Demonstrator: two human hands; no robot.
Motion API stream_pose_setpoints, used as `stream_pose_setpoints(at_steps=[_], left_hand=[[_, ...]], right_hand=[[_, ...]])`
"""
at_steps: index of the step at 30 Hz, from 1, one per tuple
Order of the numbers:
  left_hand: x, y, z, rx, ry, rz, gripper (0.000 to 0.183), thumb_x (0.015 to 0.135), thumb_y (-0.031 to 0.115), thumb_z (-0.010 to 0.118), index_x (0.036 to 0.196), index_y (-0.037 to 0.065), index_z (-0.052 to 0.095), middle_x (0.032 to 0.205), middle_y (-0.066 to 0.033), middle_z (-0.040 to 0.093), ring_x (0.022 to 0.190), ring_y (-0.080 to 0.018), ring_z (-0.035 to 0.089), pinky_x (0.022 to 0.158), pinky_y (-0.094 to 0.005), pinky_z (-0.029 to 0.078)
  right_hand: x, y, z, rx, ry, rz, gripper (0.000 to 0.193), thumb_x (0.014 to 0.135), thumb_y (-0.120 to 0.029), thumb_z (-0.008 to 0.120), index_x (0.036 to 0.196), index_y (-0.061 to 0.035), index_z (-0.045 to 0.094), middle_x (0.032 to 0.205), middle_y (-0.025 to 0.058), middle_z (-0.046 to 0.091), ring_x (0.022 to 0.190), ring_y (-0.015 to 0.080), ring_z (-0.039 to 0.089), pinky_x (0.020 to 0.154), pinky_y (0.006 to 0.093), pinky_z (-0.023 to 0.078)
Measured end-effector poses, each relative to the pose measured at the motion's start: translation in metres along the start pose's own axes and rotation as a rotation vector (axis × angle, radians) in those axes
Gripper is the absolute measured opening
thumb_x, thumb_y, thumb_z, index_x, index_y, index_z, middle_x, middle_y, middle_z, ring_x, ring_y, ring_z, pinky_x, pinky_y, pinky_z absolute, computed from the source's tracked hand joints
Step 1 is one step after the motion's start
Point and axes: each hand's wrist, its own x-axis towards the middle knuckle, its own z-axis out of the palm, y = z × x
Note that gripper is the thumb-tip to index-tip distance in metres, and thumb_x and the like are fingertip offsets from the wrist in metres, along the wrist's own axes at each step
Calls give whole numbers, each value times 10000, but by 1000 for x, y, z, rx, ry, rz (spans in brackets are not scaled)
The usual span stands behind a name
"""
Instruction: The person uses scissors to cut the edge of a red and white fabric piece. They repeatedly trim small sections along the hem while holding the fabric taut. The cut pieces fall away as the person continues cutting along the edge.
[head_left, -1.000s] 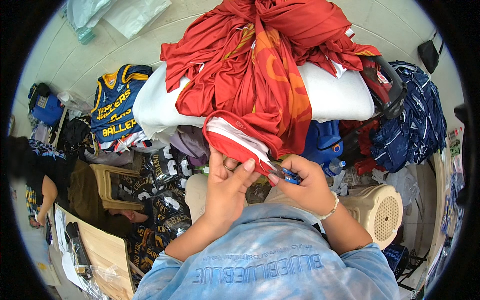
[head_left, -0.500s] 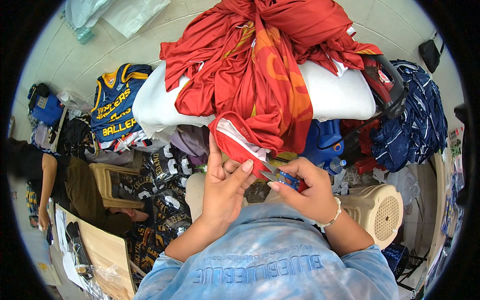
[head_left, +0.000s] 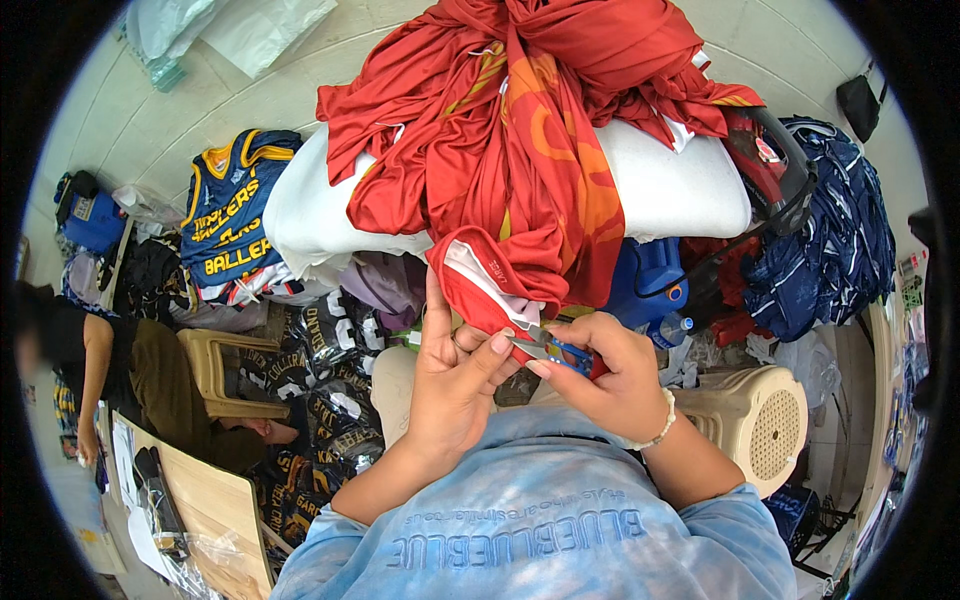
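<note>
My left hand (head_left: 455, 355) is closed on the edge of a red jersey (head_left: 480, 300), pinching it between thumb and fingers. The white inner side of the fabric shows at the opening. In my right hand (head_left: 612, 362) is a pair of small thread snips (head_left: 570, 357) with blue handles. Their metal blades lie against the red edge, close to my left thumb tip. The jersey hangs down from a heap of red garments (head_left: 480, 130), some with orange and yellow patterns, draped over a white padded board (head_left: 675, 185).
An iron (head_left: 765, 165) stands at the board's right end beside navy garments (head_left: 825, 230). Beige stools (head_left: 750, 425) (head_left: 215, 370) stand on both sides. Dark jerseys (head_left: 335, 350) lie on the floor at left. Another person (head_left: 95, 350) sits at far left near a wooden board (head_left: 215, 500).
The snips have moved slightly left, their blades now over the red fabric edge near my left thumb. The held fabric has shifted a little to the right.
</note>
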Motion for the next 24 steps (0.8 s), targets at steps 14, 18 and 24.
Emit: stream_pose_setpoints(at_steps=[14,18,24], left_hand=[[-1,0,4,25,44,9,908,884,-35,560,1488,238,-62,1211,-118,571,1081,-209,598,893,-373,526],[-2,-1,4,51,51,27,918,879,-44,563,1489,226,-67,1199,-122,577,1073,-204,599,889,-354,520],[-2,-3,4,109,13,64,923,870,-68,562,1490,183,-74,1202,-128,578,1074,-194,597,901,-323,496]], right_hand=[[2,-1,1,-12,-12,63,211,771,-134,755,863,-12,610,714,88,602,571,141,569,520,264,442],[1,-4,-3,-2,-36,79,232,765,-151,761,872,-13,608,705,92,601,566,147,572,516,269,446],[4,-8,-3,-28,-29,52,221,777,-149,749,877,-15,605,698,95,597,557,161,571,517,268,449]])
